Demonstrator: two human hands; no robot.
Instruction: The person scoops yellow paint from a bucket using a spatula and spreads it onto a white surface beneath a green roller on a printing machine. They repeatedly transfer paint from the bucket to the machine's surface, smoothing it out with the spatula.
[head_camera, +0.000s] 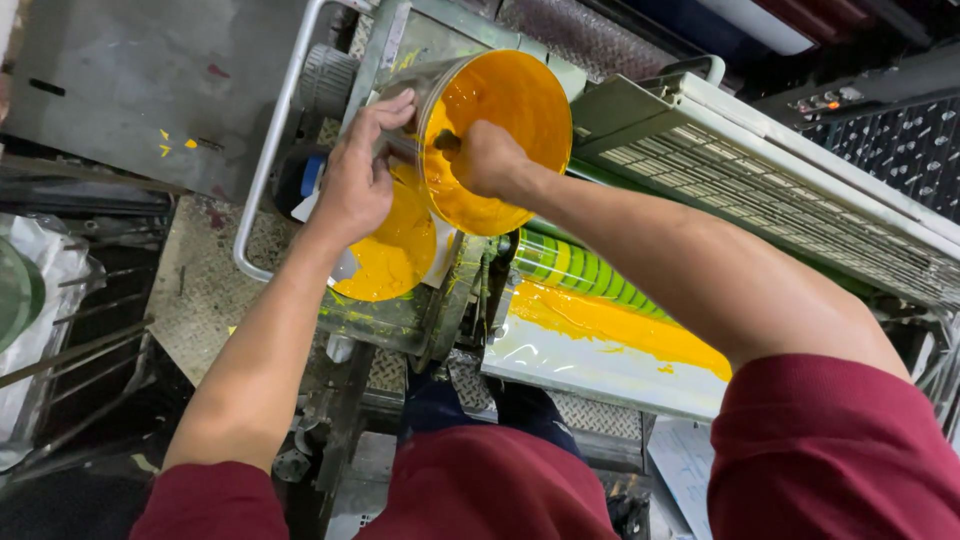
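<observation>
**Scooping yellow ink from a tilted can**

Left hand (355, 180) grips the rim of a can (495, 140) tipped over the machine; right hand (485, 158) reaches inside, closed around a tool handle (446, 142); yellow ink (610, 322) lies below beside a green roller (580, 272).

Both arms stretched forward, sleeves pushed up to the elbows. Left hand (355, 180) — fingers curled in a grip, wrist bent. Right hand (487, 158) — closed fist, knuckles up.

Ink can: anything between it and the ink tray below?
Nothing visible. The left hand holds the tilted ink can, the right hand reaches inside, and the yellow-smeared ink tray lies open below.
</observation>
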